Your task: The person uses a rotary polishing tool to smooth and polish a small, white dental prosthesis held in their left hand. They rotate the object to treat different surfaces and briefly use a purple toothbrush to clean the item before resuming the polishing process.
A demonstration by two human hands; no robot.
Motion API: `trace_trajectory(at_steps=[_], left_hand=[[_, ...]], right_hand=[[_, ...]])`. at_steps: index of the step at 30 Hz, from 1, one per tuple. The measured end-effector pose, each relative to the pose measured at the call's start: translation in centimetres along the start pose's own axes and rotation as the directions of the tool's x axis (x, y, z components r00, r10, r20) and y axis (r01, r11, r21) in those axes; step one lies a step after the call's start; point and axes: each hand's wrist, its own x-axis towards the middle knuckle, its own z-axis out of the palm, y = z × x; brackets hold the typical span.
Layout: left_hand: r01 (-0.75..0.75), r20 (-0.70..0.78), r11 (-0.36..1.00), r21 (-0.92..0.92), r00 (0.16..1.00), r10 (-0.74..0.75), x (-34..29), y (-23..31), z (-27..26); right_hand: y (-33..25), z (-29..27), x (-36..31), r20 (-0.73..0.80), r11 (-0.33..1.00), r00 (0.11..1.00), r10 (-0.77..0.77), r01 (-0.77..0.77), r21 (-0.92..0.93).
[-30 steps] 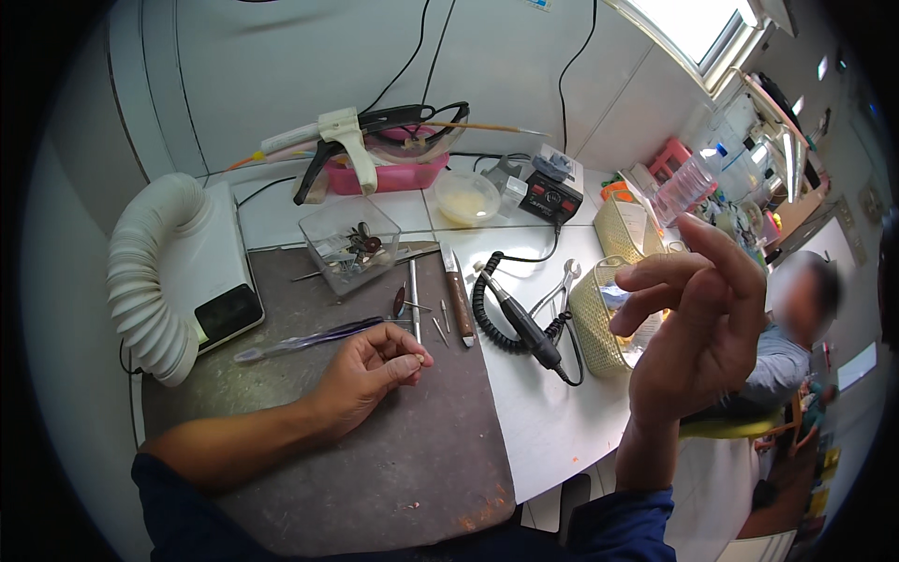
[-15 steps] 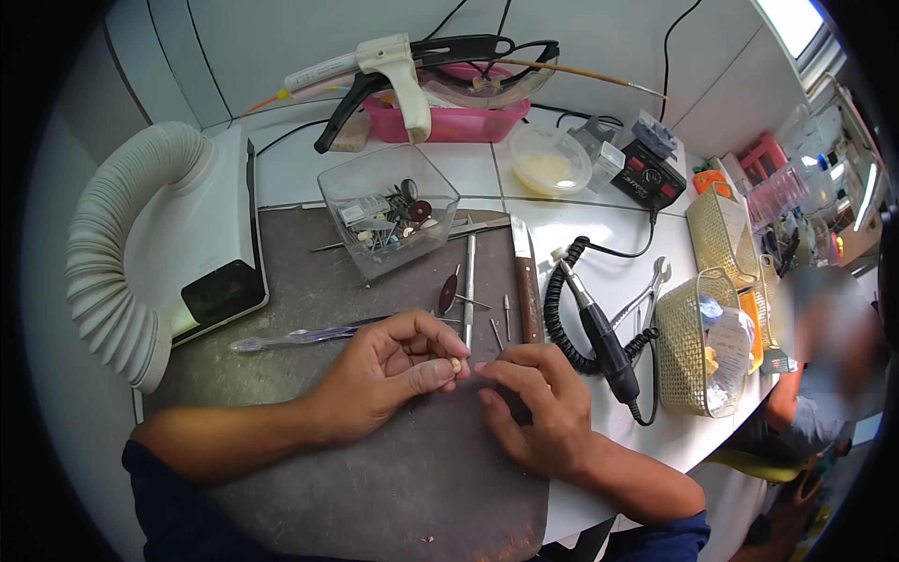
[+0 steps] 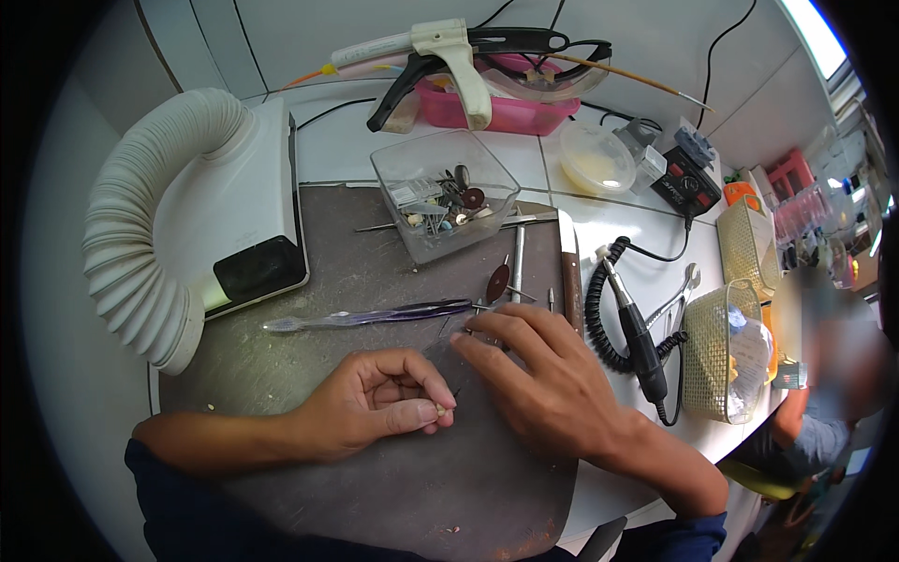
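Observation:
My left hand point(image 3: 379, 398) is closed in a pinch over the mat, thumb and fingertips on a small cream tooth-like piece point(image 3: 441, 410), mostly covered by the fingers. My right hand point(image 3: 552, 375) reaches over the mat, palm down and fingers stretched out; its thumb is hidden. Its fingertips are close to the end of a purple-handled toothbrush point(image 3: 375, 316) and to a dark red disc on a shank point(image 3: 498, 283). Just beyond them lie a slim metal handle point(image 3: 518, 258) and a wooden-handled knife point(image 3: 570, 281).
A clear box of rotary bits point(image 3: 445, 239) stands at the mat's far edge. To the left is a white unit with a ribbed hose point(image 3: 122, 244). On the right lie a corded handpiece point(image 3: 641, 351) and mesh baskets point(image 3: 707, 361). Another person point(image 3: 824, 375) sits at far right.
My right hand has moved away from the left one, forward to the tools. The left hand, still pinching the small piece, is slightly lower. The whole view has shifted.

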Motion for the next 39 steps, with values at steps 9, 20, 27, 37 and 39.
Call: trace_trajectory(at_steps=[9, 20, 27, 37, 39], left_hand=[[0.035, -0.001, 0.992, -0.122, 0.999, -0.035, -0.2, 0.2, -0.1], [-0.032, -0.048, 0.994, -0.102, 0.998, 0.027, 0.5, 0.7, 0.5], [-0.108, -0.105, 0.994, 0.002, 0.989, 0.107, 4.8, 1.1, 1.8], [-0.108, -0.152, 0.991, -0.075, 0.984, 0.096, 5.1, 0.1, 0.5], [-0.102, -0.155, 0.994, -0.033, 0.983, 0.095, 5.1, 0.2, 0.6]], right_hand=[[-0.1, 2.3, 4.8, 0.126, 0.999, 0.992, -0.024, 0.019, 0.044], [-1.2, -4.5, -4.7, 0.055, 0.895, 0.904, 0.424, -0.427, 0.132], [-0.9, -3.5, -7.4, -0.01, 0.859, 0.893, 0.449, -0.429, 0.28], [0.2, -3.6, -9.2, -0.121, 0.903, 0.896, 0.428, -0.42, 0.089], [0.2, -3.2, -9.5, -0.172, 0.924, 0.909, 0.379, -0.361, 0.128]])
